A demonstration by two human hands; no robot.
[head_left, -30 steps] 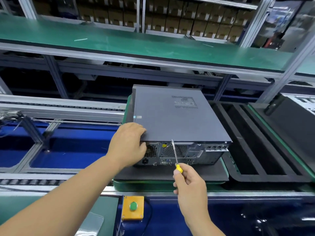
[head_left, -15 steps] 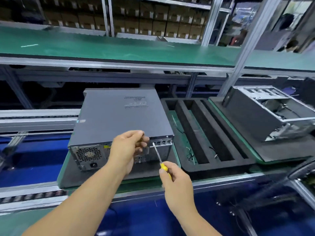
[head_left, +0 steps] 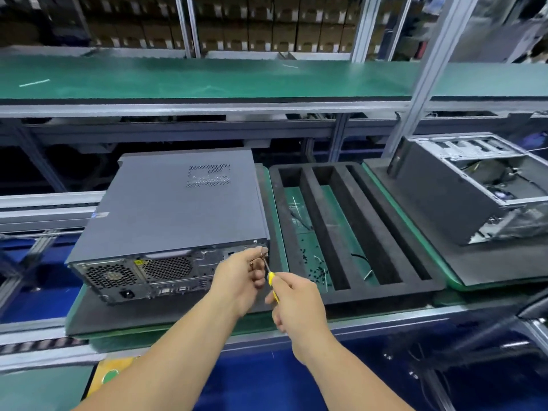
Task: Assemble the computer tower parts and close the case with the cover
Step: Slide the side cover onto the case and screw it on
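At the tower's [head_left: 178, 209] rear, right hand [head_left: 296, 307] grips screwdriver [head_left: 270, 277].

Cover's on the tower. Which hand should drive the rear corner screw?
Probably right. The right hand already grips the yellow-handled screwdriver, its tip at the tower's rear right corner. The left hand pinches at that tip, apparently steadying a screw.

Screwdriver [head_left: 272, 280] handle mostly hidden in right hand [head_left: 296, 310] | tip contact unreadable behind left hand [head_left: 241, 280] fingers | open tower [head_left: 471, 185] cut by right edge
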